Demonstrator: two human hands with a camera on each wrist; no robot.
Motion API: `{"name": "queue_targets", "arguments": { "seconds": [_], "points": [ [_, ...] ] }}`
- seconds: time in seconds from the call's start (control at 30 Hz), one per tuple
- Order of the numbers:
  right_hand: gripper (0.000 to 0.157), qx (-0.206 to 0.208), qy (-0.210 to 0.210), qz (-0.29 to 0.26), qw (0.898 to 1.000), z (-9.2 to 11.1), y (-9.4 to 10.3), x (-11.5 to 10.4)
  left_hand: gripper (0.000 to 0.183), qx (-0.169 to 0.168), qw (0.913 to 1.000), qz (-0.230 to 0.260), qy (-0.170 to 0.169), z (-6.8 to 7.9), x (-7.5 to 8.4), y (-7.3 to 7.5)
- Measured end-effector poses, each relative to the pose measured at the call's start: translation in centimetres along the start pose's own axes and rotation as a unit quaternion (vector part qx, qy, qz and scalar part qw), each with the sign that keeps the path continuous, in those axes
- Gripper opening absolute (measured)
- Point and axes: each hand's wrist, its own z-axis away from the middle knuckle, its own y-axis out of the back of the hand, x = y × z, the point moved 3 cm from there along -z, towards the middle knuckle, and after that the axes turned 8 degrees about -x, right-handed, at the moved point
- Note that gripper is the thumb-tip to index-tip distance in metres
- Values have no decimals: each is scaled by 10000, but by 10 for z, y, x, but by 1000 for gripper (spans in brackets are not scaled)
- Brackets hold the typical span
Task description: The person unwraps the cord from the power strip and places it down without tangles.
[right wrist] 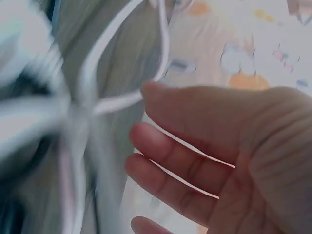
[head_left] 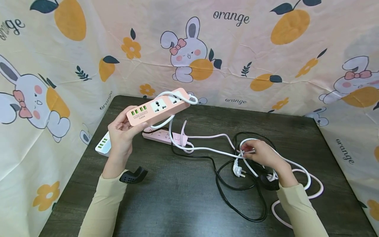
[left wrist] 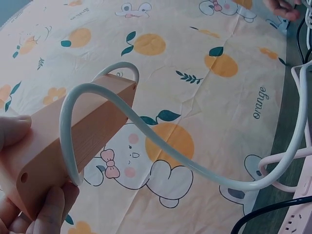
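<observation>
My left hand (head_left: 120, 130) grips the end of a peach power strip (head_left: 158, 108) with USB ports and sockets, raised above the table. A white cord (left wrist: 170, 151) loops around this strip and runs right to the tangle. My right hand (head_left: 262, 152) is over the tangled cords, its fingers slightly bent and spread. In the right wrist view, nothing shows between the right thumb and fingers (right wrist: 175, 156), with blurred white cords (right wrist: 83, 136) beside them. Just below that hand a white plug (head_left: 238, 169) hangs among the cords.
A pink power strip (head_left: 161, 135) lies behind the left hand, and a white one (head_left: 103, 144) is partly hidden by the left wrist. Black cord (head_left: 220, 194) and pink cord (head_left: 321, 187) coil across the dark table (head_left: 165, 197). A printed cloth (head_left: 237, 59) stands behind.
</observation>
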Motion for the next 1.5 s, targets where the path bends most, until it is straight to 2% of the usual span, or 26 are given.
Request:
{"name": "queue_targets", "arguments": {
  "seconds": [0.17, 0.43, 0.53, 0.7, 0.77, 0.83, 0.87, 0.93, 1.0, 1.1, 1.2, 1.27, 1.33, 1.5],
  "points": [
    [21, -217, 576, -44, 9981, -27, -14, -34, 49, 28, 10000, 30, 31, 2, 0, 0],
    [38, -400, 1451, -235, 9883, -68, -48, -84, 50, -29, 9999, -10, 113, 4, -1, -1],
    [33, -385, 1648, -335, 9850, -76, -58, -92, 50, -12, 9999, -75, 138, 4, -1, 0],
    [9, -215, 1884, -825, 9784, -80, -63, -95, 50, 2, 9995, -217, 224, 5, -1, 0],
    [8, 11, 1990, -1051, 9743, -79, -59, -95, 49, -16, 9994, -272, 236, 5, -1, 0],
    [8, 470, 2045, -1198, 9704, -77, -51, -95, 49, -43, 9993, -285, 238, 4, 0, 0],
    [7, 808, 2012, -1242, 9683, -76, -46, -95, 49, -53, 9993, -286, 240, 4, 0, 0],
    [6, 1761, 1840, -1232, 9591, -74, -34, -93, 48, -85, 9993, -272, 245, 4, 1, 0],
    [5, 2797, 1523, -1353, 9382, -72, -21, -88, 48, -145, 9993, -240, 261, 4, 1, -1],
    [6, 3979, 1013, -1704, 8958, -63, -1, -88, 49, -267, 9991, -157, 273, 4, 2, -2],
    [10, 4509, 776, -2281, 8594, -51, 17, -92, 50, -405, 9989, -72, 235, 4, 2, -2],
    [12, 4744, 837, -2735, 8326, -44, 27, -94, 50, -484, 9985, -58, 238, 4, 2, -2],
    [12, 5004, 1078, -3214, 7967, -41, 32, -84, 51, -578, 9979, -65, 290, 5, 2, -1],
    [9, 5495, 1737, -4333, 6929, -33, 45, -63, 51, -864, 9952, -11, 469, 7, 0, -1]
  ]
}}
